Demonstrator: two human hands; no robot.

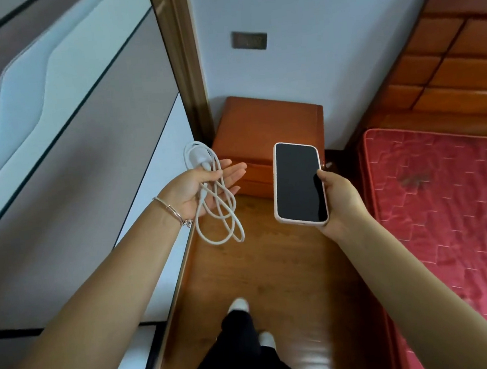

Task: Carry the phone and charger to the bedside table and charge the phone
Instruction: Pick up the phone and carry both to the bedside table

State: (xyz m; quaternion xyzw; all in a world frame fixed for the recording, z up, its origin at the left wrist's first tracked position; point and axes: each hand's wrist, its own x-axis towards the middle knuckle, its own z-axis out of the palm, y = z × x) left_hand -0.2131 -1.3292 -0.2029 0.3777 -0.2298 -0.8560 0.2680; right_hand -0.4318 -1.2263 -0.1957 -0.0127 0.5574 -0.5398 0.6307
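Straight ahead at 12 o'clock, the bedside table (266, 122) stood in the corner, its left edge against the wooden door frame (183, 71), with a gap of wall between its right edge and the headboard (447, 60). I saw the left hand (203, 185) palm up at 11 o'clock, fingers nearly straight, the white charger cable (217, 204) draped over the palm and its loops dangling above the floor (259, 272). At 1 o'clock the right hand (338, 196) gripped the phone (298, 183) by its right edge, dark screen up. Both were in the air near the table's front edge. At 9 o'clock the wardrobe door (68, 141) walled me in; at 3 o'clock ran the red mattress (445, 194) edge, leaving a narrow strip of floor between. A wall socket (249, 40) sat above the table.
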